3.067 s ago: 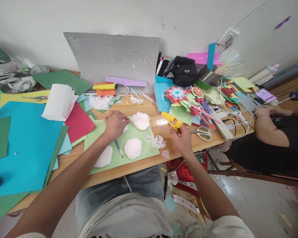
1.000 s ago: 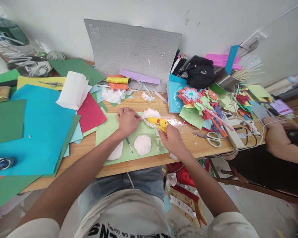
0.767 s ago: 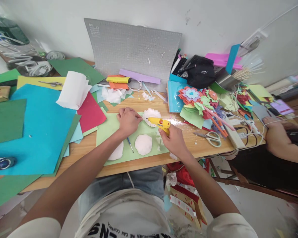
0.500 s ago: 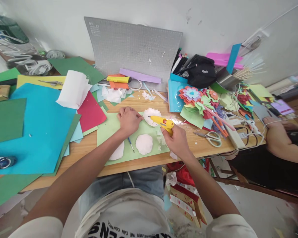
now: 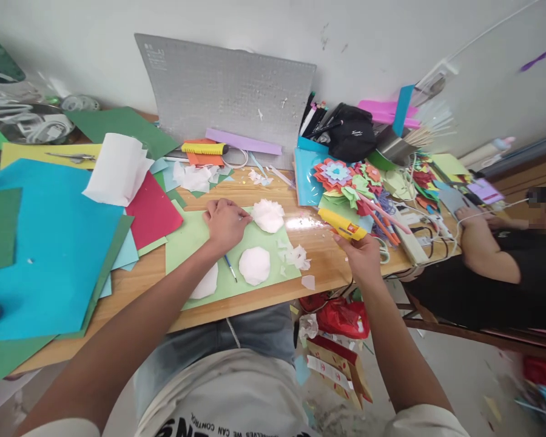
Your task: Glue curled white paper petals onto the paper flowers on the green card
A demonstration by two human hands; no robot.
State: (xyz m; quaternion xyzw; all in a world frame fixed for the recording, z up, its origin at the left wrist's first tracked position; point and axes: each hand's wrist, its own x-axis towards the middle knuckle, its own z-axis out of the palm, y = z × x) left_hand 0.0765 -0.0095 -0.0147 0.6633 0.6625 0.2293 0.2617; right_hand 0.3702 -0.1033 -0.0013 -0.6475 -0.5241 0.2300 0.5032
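My right hand [image 5: 363, 255] grips a yellow glue gun [image 5: 341, 223], held over the wood to the right of the green sheet. My left hand [image 5: 227, 226] is closed with fingertips pinched together beside a ruffled white paper round [image 5: 268, 216]; what they pinch, if anything, is too small to make out. Below lies a smoother white paper round [image 5: 255, 266] on the light green sheet [image 5: 227, 295]. Another white paper piece [image 5: 206, 284] is partly covered by my left forearm. Between these two rests a thin blue stick-like tool [image 5: 230, 267]. Torn white scraps [image 5: 295, 256] lie at the sheet's right edge.
Coloured paper, a large blue sheet [image 5: 50, 243] among it, covers the left side. A grey cutting mat [image 5: 232, 91] leans on the wall. Paper flowers [image 5: 337, 175], partly hidden scissors [image 5: 383, 250] and a power strip [image 5: 409, 240] are at right, near another person's arm [image 5: 486, 252].
My right hand has carried the glue gun rightward, away from the ruffled round. My left hand keeps its pinch beside that round. The camera view has turned slightly to the right.
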